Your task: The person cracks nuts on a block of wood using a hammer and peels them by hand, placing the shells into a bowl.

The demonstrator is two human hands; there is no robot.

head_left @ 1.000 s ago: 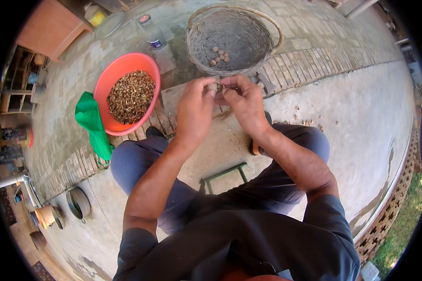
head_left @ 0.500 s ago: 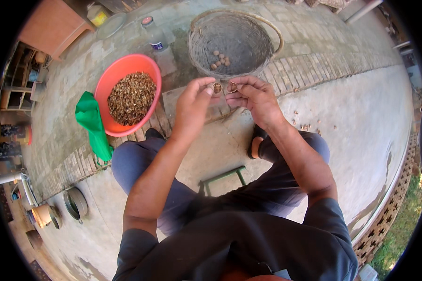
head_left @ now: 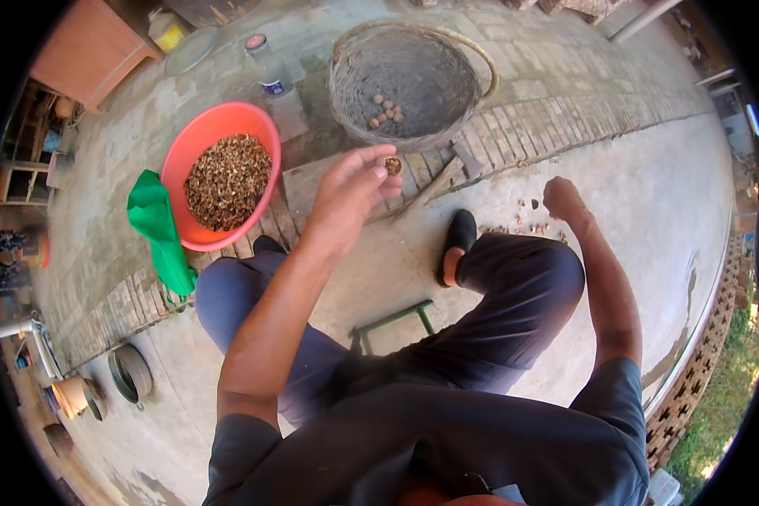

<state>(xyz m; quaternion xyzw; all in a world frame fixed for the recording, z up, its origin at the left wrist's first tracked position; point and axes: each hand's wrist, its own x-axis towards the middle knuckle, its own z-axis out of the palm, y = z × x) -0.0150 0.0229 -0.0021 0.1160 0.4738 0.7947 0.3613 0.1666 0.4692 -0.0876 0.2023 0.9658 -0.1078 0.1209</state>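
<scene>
My left hand (head_left: 352, 190) is raised in front of the basket, pinching a cracked walnut half (head_left: 392, 165) between thumb and fingers, its open brown inside showing. Out to the right, my right hand (head_left: 565, 201) is closed, knuckles up, above the concrete; whether it holds anything is hidden. A dark piece of walnut shell (head_left: 535, 204) shows just left of it, and I cannot tell whether it is in the air or on the floor. Several shell bits (head_left: 538, 228) lie scattered nearby. Several whole walnuts (head_left: 385, 110) sit in the wicker basket (head_left: 464, 84).
An orange-red basin (head_left: 271, 160) of brown walnut pieces (head_left: 228, 181) stands left, with green cloth (head_left: 160, 223) against it. A hatchet (head_left: 469, 160) lies by the basket. Beyond are a jar (head_left: 267, 67) and a wooden cabinet (head_left: 93, 46). A green metal frame (head_left: 396, 325) is between my legs.
My right hand has left my left hand's side and moved right and down over the concrete. The dark shell piece now shows beside it, and the hatchet is uncovered. My left hand still holds its half.
</scene>
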